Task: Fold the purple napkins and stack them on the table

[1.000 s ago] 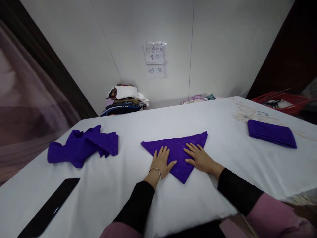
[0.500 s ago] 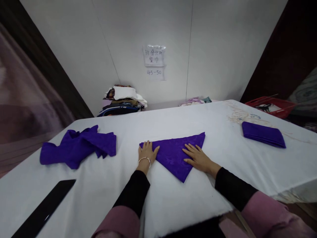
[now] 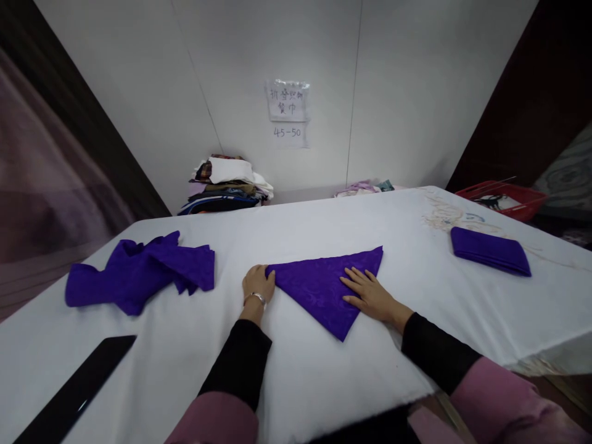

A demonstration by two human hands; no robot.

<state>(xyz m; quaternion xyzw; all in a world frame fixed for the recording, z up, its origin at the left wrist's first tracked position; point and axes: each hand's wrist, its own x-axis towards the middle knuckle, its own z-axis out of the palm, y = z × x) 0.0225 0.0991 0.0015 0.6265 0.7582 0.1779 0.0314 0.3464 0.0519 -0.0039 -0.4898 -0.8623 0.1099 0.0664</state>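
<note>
A purple patterned napkin point(image 3: 319, 283), folded into a triangle, lies on the white-covered table, its long edge away from me and one point towards me. At its left corner, my left hand point(image 3: 258, 285) is closed with curled fingers, the corner pinched by thumb and fingers. My right hand point(image 3: 370, 296) rests flat on the napkin's right half, fingers spread. Off to the left is a heap of crumpled purple cloth point(image 3: 148, 265). A neatly folded purple cloth point(image 3: 490, 250) lies to the right.
A long black glossy strip point(image 3: 78, 385) lies at the table's point(image 3: 208, 357) near left. Behind the table are a pile of folded clothes point(image 3: 226, 185) and some pinkish fabric point(image 3: 358, 188). A red basket point(image 3: 522, 203) stands at the back right. Handwritten signs point(image 3: 287, 114) hang on the wall.
My left hand has slid left from lying flat on the napkin to its left corner, and its fingers have curled in. My right hand and the napkin stay in place.
</note>
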